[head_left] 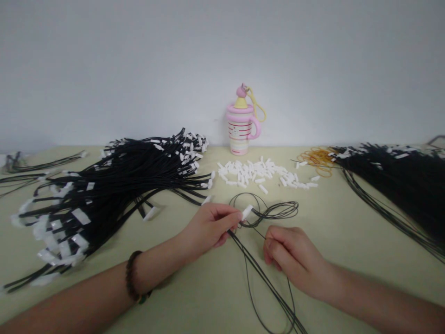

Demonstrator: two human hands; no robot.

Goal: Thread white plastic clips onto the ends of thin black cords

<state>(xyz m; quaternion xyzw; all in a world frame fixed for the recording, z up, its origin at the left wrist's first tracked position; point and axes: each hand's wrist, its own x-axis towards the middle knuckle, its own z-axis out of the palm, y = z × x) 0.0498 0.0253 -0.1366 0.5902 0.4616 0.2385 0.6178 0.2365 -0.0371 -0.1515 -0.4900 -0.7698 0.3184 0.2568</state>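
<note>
Pinched in my left hand (pixel 212 225) is a white connector (pixel 247 212) with thin black cables (pixel 266 271) running down toward the front edge of the view. My right hand (pixel 295 257) is closed on a single thin black wire (pixel 259 233), a little lower and to the right of the left hand. Loops of black wire (pixel 283 211) lie on the table just beyond both hands. A loose length of wire curves below my right hand. The fingertips of my right hand are partly hidden from view.
Many small white connectors (pixel 255 171) are scattered mid-table, in front of a pink cup (pixel 239 127). A pile of black cables with white ends (pixel 121 181) covers the left side. Yellow rubber bands (pixel 318 158) lie beside another black cable bundle (pixel 399 181) at right.
</note>
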